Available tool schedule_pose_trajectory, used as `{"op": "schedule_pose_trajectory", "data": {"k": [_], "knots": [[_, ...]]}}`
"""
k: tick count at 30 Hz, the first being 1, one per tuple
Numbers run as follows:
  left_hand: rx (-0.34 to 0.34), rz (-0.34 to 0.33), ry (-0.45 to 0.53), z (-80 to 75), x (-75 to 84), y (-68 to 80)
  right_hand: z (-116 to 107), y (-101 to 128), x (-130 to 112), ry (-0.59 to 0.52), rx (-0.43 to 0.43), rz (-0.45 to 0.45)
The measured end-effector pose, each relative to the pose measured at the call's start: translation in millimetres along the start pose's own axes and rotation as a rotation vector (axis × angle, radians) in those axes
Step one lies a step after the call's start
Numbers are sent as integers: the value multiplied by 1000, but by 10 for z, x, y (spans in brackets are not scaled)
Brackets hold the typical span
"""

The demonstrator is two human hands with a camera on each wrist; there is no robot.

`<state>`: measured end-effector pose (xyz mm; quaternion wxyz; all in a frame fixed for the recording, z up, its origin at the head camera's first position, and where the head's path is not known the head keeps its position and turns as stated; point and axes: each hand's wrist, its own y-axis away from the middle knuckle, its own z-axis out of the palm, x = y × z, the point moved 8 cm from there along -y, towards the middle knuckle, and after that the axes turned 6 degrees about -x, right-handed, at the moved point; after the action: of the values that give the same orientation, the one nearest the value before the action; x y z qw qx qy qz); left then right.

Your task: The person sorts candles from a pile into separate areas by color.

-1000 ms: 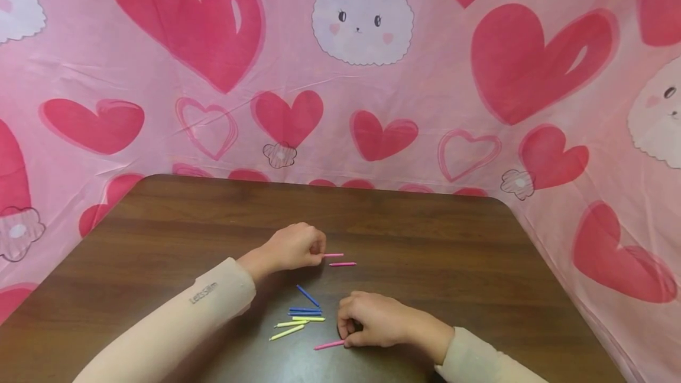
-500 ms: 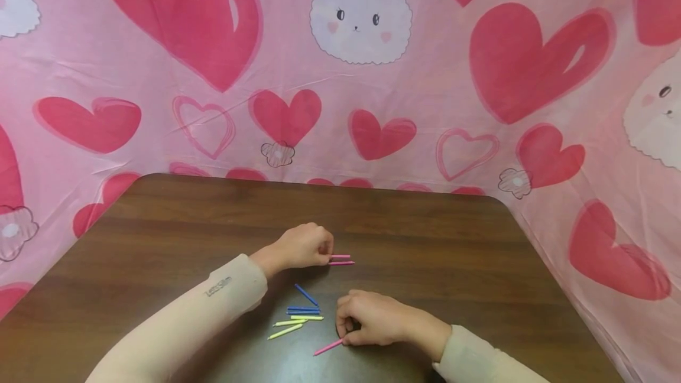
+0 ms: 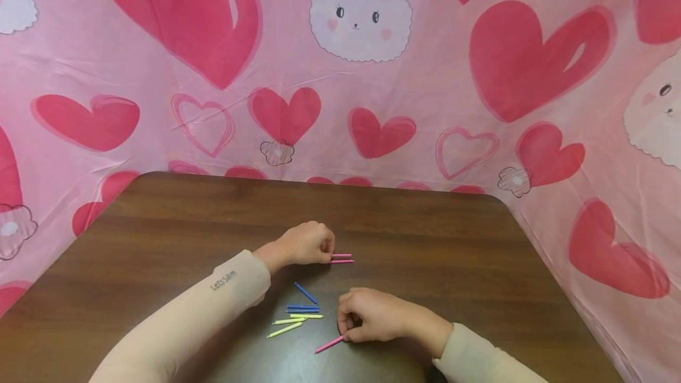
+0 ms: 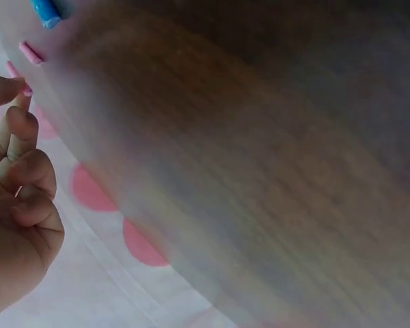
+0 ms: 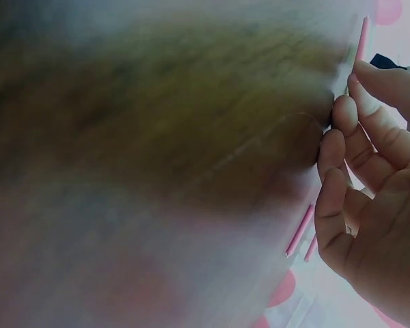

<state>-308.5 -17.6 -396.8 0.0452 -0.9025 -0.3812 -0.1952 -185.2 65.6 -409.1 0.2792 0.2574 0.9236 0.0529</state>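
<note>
My left hand (image 3: 327,253) (image 4: 14,102) rests on the brown table (image 3: 186,223), fingers curled, pinching the left end of a pink stick (image 3: 341,256) (image 4: 15,74). That stick lies right beside a second pink stick (image 3: 343,261) (image 4: 31,52). My right hand (image 3: 344,328) (image 5: 355,82) sits nearer me with curled fingers pinching the end of a third pink stick (image 3: 328,344) (image 5: 361,37), which slants down to the left on the table. Both arms wear beige sleeves.
Between the hands lie a slanted blue stick (image 3: 305,292), two more blue sticks (image 3: 303,309) and three yellow sticks (image 3: 287,328). A pink cloth with hearts and bunnies (image 3: 372,105) surrounds the table on the far, left and right sides.
My left hand slid its pink stick right until it lay beside the other pink stick. The pink stick at my right hand tilted more steeply; that hand barely moved.
</note>
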Motion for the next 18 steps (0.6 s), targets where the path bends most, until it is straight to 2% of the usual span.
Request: {"op": "schedule_pose_trajectory", "data": {"k": [4, 10, 18], "knots": [[-13, 4, 54, 9, -19, -14, -10, 9, 10, 1, 2, -1], [-27, 10, 61, 42, -21, -23, -27, 31, 33, -6, 9, -11], [-40, -16, 64, 79, -55, -39, -128, 89, 73, -41, 72, -52]]}}
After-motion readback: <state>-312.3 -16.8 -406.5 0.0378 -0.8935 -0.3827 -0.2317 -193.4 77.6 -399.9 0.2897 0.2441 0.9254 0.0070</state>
